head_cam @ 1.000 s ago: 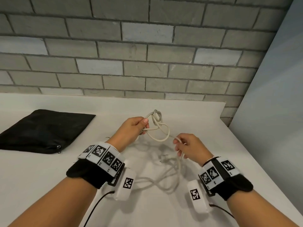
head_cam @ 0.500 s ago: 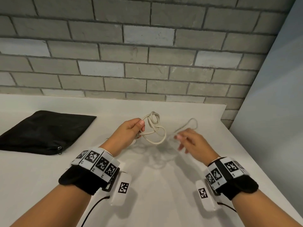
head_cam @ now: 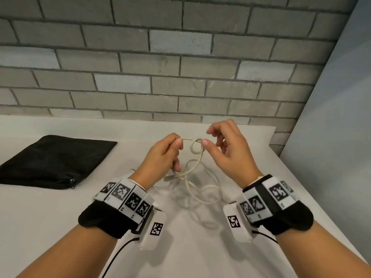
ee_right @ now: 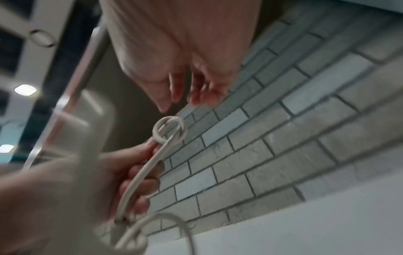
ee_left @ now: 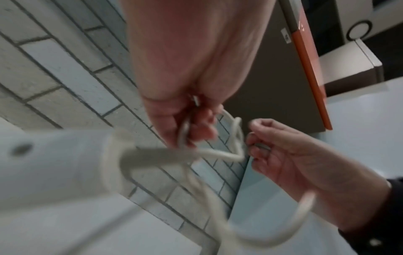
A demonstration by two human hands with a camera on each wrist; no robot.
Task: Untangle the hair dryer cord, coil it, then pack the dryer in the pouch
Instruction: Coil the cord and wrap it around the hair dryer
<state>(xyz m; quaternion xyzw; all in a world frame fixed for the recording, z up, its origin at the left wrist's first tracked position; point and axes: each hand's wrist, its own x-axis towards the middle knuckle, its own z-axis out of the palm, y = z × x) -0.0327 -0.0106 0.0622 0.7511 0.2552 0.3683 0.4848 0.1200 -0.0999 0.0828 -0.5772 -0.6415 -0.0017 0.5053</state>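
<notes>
Just beside right fingers [head_cam: 205, 142]: cord knot [head_cam: 195, 146].

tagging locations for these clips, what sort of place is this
Likely an indoor workroom or lab bench, not a home bathroom: a plain white table against a grey brick wall, with a pale partition alongside.

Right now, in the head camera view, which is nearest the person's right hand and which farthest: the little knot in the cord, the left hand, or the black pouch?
From the right hand:
1. Knot in the cord, at its thumb tip.
2. Left hand, just across the knot, gripping the cord.
3. Black pouch, flat on the table, far left.
</notes>
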